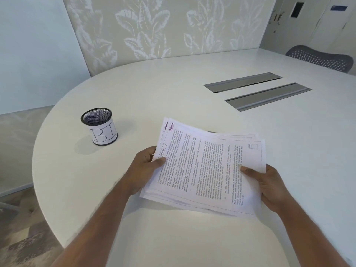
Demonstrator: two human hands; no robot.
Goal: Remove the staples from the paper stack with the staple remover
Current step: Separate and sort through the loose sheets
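Holding the paper stack [208,170] takes both hands, over the near part of the white worktop [173,89].

Left hand [143,168]: grips the stack's left edge, thumb laid flat on the top sheet, remaining fingers curled beneath and mostly hidden.

Right hand [269,187]: grips the near right corner the same way, thumb on top pointing left, fingers under the sheets and out of sight.

Stack: many white printed sheets, loosely fanned, edges out of line, most clearly at the far left and far right corners. Text runs sideways to the viewer. Top sheet has a thin ruled border, a purple "slice" logo at the far left corner and a boxed "MINUTES" heading near the left thumb. Near edge is raised, with a shadow on the worktop below; whether the far edge touches the worktop cannot be told.

A thin dark sliver shows just past the far edge; too little is visible to identify it.

Black mesh pen cup [100,126], upright, with a white label hand-lettered "BI", stands left of the stack and apart from it. Two grey cable hatches [242,81] lie farther back on the right.
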